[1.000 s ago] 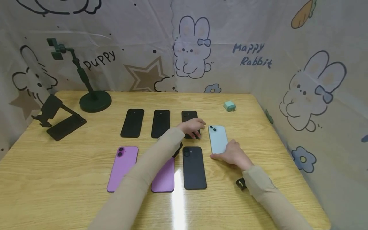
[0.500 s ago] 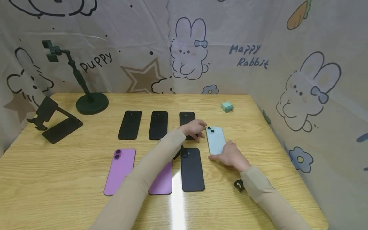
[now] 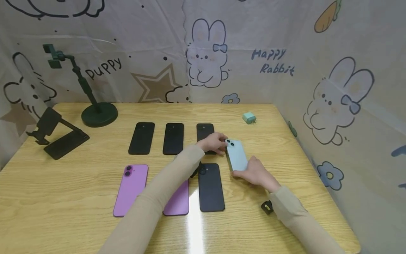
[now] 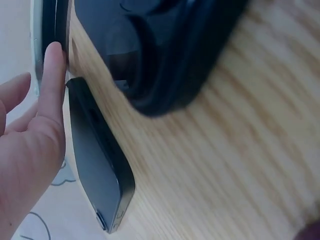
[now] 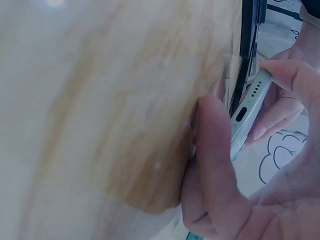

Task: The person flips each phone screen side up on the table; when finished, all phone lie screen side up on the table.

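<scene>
In the head view my right hand [image 3: 257,171] grips the lower end of a light blue phone [image 3: 237,155] with two lenses. The phone is tilted, its left edge raised so that its side shows. My left hand [image 3: 213,142] reaches across from the left, fingertips at the phone's upper left corner. Through the left wrist view, a straight finger [image 4: 54,65] lies against the phone's dark side [image 4: 60,22]. The right wrist view shows its bottom edge with the charging port [image 5: 241,114], one digit on the corner and my other hand [image 5: 282,112] behind.
Under my left hand lies a black phone [image 3: 204,130], left of it two more [image 3: 173,138]. Nearer are a dark phone [image 3: 211,187], a purple phone [image 3: 130,190] and a half-hidden purple one [image 3: 180,204]. Stands [image 3: 98,114] are at back left; a mint charger [image 3: 249,118] at back right.
The light blue phone has tipped up along its left edge; it looked flat before. My left fingertips have come to its upper corner. The view has shifted slightly.
</scene>
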`<control>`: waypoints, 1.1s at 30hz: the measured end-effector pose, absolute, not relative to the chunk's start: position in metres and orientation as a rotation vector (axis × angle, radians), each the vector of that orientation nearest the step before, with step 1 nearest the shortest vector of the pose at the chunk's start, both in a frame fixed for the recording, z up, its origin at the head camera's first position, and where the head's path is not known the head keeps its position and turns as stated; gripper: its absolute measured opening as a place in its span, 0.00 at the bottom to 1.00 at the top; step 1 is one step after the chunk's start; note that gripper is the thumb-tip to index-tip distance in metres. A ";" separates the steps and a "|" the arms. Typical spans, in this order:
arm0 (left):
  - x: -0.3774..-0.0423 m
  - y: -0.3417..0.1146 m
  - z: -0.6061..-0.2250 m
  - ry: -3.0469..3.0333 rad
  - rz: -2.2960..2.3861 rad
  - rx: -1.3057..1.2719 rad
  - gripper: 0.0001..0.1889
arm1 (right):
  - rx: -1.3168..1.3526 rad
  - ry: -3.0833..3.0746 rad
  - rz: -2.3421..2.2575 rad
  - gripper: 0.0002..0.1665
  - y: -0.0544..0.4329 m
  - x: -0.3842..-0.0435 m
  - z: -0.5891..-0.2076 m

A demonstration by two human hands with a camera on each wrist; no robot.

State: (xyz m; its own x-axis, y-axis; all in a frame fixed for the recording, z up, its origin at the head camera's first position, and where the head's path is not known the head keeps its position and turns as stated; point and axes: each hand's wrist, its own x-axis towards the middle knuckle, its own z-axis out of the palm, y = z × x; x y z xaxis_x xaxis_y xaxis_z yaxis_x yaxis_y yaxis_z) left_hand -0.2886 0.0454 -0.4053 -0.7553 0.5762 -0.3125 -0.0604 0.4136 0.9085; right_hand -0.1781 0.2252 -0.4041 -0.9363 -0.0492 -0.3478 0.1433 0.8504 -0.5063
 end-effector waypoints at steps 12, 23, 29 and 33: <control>-0.291 0.047 -0.404 1.989 1.512 0.466 0.26 | -0.012 2.495 -1.108 0.31 0.237 -0.168 -0.394; -0.288 0.051 -0.408 1.931 1.556 0.425 0.24 | -0.038 2.428 -1.257 0.31 0.243 -0.163 -0.394; -0.285 0.053 -0.408 1.942 1.559 0.420 0.23 | -0.098 2.425 -1.350 0.30 0.246 -0.159 -0.395; -0.284 0.053 -0.408 1.932 1.555 0.411 0.24 | -0.150 2.483 -1.359 0.28 0.247 -0.157 -0.394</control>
